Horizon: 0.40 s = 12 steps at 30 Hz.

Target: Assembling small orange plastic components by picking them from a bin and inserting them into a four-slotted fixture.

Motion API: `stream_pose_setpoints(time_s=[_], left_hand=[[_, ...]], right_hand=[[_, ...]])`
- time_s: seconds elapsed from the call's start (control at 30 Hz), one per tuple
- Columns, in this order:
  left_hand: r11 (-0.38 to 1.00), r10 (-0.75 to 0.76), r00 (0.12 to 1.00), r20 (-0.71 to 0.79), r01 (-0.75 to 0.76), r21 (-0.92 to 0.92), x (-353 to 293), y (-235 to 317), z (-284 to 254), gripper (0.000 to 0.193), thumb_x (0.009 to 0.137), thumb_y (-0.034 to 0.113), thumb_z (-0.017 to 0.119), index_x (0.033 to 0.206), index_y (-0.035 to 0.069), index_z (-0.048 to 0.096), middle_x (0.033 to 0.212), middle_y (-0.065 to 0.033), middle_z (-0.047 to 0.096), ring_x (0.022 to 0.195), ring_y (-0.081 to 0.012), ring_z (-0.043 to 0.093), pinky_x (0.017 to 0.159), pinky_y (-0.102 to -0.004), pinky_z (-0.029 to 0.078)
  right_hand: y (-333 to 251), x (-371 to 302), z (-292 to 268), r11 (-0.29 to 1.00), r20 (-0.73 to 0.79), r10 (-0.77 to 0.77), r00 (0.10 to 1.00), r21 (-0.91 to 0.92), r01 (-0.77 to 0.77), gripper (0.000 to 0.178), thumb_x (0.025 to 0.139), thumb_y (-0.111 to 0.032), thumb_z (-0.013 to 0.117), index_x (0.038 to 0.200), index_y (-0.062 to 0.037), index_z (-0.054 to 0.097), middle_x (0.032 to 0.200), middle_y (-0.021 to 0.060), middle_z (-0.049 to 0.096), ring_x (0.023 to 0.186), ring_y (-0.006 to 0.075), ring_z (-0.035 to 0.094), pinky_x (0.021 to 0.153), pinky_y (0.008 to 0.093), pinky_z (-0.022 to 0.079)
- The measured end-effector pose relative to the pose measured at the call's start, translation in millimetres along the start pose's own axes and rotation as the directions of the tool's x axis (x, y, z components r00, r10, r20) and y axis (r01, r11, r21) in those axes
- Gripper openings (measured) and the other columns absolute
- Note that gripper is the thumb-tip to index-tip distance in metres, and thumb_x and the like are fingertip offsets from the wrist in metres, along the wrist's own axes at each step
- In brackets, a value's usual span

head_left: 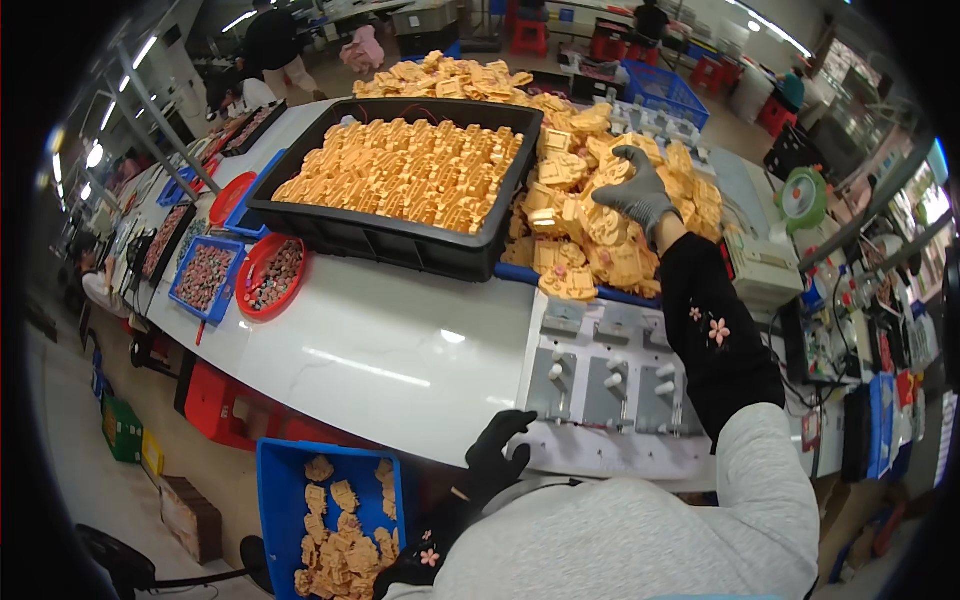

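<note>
My right hand (640, 193), in a grey glove, is over a big heap of yellow-orange moulded plastic parts (605, 240). Its thumb and fingers are spread in a curve, with a yellow part between or just under them; no firm grip shows. My left hand (495, 455), in a dark glove, hangs at the table's front edge with thumb and fingers apart and nothing in it. Between me and the heap lies a white fixture plate (610, 445) with grey blocks and white knobs. Left of the heap stands a black tray (375, 245) filled with rows of similar yellow parts.
A blue bin (275, 500) with more yellow parts sits below the table edge at lower left. Red (250, 300) and blue trays (180, 285) of small pieces stand at the table's left. A green fan (803, 197) and a beige box (765, 270) are on the right. Other people work farther back.
</note>
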<state>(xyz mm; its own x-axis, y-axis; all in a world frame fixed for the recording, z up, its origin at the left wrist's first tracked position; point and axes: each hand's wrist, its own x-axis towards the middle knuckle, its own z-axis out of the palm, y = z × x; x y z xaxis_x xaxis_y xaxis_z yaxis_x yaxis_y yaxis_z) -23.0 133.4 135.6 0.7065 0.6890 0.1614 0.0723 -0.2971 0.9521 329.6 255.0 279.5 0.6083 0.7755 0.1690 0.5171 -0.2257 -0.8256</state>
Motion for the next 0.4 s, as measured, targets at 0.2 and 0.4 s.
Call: stream_pose_setpoints(time_s=[0.2,0.4], left_hand=[[0.970,-0.213,0.943,-0.258,0.236,0.063,-38.3,-34.8,-30.3,0.041,0.069,-0.008,0.056,0.108,0.004,0.054,0.105,-0.0107,0.051,0.088,-0.0203,0.055,0.076,-0.0291,0.046],[0.894,-0.268,0.816,-0.512,0.409,0.184,-64.4,-42.0,-37.1,0.029,0.075,0.003,0.054,0.104,0.004,0.056,0.099,-0.0126,0.055,0.085,-0.0227,0.057,0.079,-0.0325,0.045]], right_hand=[[6.8,169.0,44.8,0.975,-0.128,-0.152,0.980,-0.184,0.127,0.071,0.048,-0.025,0.074,0.114,-0.0183,0.049,0.118,0.0203,0.043,0.109,0.0327,0.043,0.089,0.0352,0.041],[29.7,268.2,96.3,0.966,-0.048,-0.121,0.991,-0.234,0.107,0.066,0.056,-0.023,0.070,0.118,-0.0186,0.048,0.126,0.0222,0.035,0.108,0.0353,0.045,0.090,0.0382,0.041]])
